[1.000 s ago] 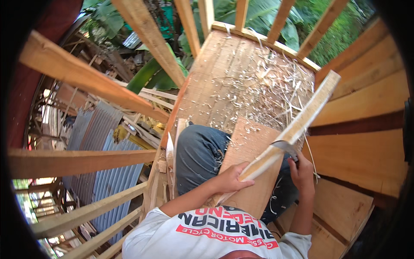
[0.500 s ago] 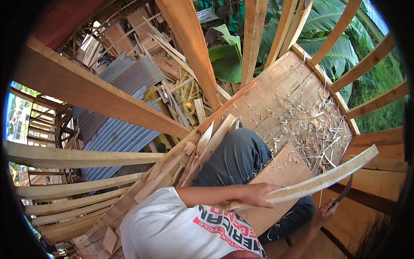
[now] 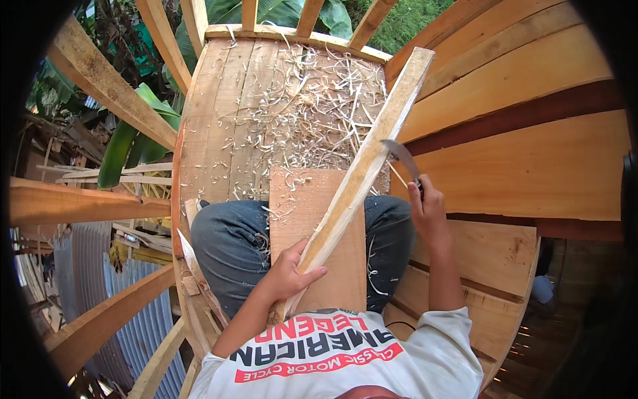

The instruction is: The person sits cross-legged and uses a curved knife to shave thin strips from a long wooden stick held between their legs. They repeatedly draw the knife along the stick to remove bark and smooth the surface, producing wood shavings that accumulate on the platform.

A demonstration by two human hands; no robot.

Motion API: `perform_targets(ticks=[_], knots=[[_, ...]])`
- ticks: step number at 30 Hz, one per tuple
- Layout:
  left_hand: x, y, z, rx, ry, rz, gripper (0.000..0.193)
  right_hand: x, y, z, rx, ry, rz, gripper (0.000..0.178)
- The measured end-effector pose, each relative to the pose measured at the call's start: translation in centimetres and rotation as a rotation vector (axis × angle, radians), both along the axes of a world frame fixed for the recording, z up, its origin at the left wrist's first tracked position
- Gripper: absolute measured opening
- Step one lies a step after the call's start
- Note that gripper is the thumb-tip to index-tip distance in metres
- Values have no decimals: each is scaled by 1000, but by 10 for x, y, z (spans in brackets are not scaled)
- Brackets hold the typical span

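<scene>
Long pale wooden stick swinging back upright across flat brown board on lap; left hand grip clasping stick's lower end; right hand grip clutching curved metal blade, edge touching stick.

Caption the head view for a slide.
Left hand steadies a long wooden slat on a lap board; right hand holds a curved blade.

A flat board is lying across the person's lap, and a long wooden stick is slanting over it, reaching out above the plank floor. Wood shavings are lying on the floor ahead of the board. The left hand is sitting at the stick's near end, the right hand right of it with a curved blade.
</scene>
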State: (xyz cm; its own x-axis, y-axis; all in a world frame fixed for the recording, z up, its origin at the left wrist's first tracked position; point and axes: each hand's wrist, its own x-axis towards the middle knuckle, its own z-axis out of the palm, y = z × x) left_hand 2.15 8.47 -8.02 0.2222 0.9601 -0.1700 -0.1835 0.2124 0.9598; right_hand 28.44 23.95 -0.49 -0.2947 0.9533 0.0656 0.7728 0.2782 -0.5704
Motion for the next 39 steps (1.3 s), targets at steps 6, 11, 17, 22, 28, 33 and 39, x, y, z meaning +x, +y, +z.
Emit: perform_targets(ticks=[6, 11, 17, 22, 28, 33, 39], knots=[[-6, 3, 6, -124, 14, -87, 54, 5, 21, -21, -1, 108, -171, 30], [-11, -12, 0, -73, -53, -86, 53, 6, 9, -27, 110, 209, -171, 34], [-11, -5, 0, -43, -36, -74, 54, -6, -24, -34, -1, 288, -19, 32], [-11, 2, 7, -323, -219, -126, 53, -21, -45, -47, 95, 2, 127, 32], [-2, 2, 6, -293, -286, -73, 47, -3, -63, -64, -73, 52, -136, 38], [1, 6, 19, -385, -198, -101, 46, 2, -82, -67, -55, -21, -85, 47], [7, 6, 24, -355, -96, -70, 51, -4, -87, -65, -8, 1, -43, 50]])
